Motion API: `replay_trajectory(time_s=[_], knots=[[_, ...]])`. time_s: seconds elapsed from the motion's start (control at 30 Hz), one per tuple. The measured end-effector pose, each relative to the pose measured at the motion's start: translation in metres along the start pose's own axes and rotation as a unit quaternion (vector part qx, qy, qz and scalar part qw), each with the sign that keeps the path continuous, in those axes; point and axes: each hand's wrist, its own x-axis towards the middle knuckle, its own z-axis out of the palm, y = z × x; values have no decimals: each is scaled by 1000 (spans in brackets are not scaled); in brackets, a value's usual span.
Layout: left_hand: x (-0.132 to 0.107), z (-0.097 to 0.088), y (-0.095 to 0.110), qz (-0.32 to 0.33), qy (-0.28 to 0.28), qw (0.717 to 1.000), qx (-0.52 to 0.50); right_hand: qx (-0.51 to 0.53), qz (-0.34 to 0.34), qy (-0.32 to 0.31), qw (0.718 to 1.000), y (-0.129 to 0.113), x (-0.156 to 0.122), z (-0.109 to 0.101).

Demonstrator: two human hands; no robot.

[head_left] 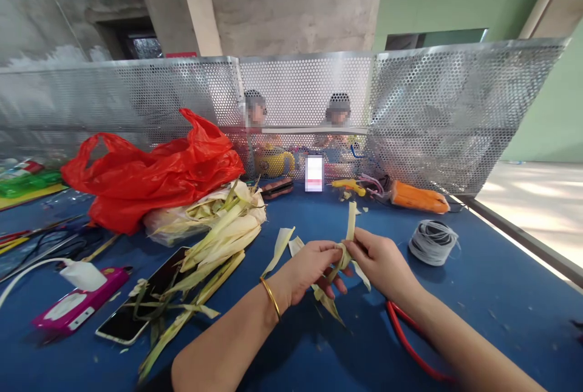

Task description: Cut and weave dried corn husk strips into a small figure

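Observation:
Both hands meet over the blue table, pinching one pale corn husk strip whose end stands upright between them. My left hand, with a gold bangle at the wrist, has its thumb and forefinger closed on the strip's lower, bent part. From the other side, my right hand pinches the strip just above that point. Loose husk pieces lie under and beside my left hand. A heap of corn husks spills from a clear bag to the left.
A red plastic bag sits behind the husks. A phone and magenta power strip lie left. Red-handled tool, white cord roll and orange packet are right. Perforated metal screen stands behind, two people beyond.

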Motion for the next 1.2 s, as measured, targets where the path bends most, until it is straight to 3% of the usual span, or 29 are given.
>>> replay_trajectory(time_s=[0.2, 0.47, 0.6, 0.77, 0.9, 1.03, 1.13, 1.2], knots=[[5, 2, -6, 46, 127, 991, 7, 56, 29, 23, 998, 0, 1, 5], [-2, 10, 2, 30, 69, 990, -119, 70, 78, 60, 993, 0, 1, 5], [-1, 17, -2, 56, 112, 990, -60, 10, 90, 62, 994, -5, 0, 4], [4, 15, -8, 76, 150, 985, -32, -14, 147, 11, 989, -6, 1, -3], [5, 2, -5, 51, 179, 979, -78, 184, 147, -117, 965, 1, 3, -20], [7, -7, -2, 45, 193, 975, -98, 398, 126, -207, 885, 2, 3, -33], [9, -8, -3, 45, 195, 975, -98, 468, 133, -226, 844, -4, 3, -34], [8, -7, -3, 53, 181, 978, -91, 465, 116, -188, 857, -7, 3, -31]])
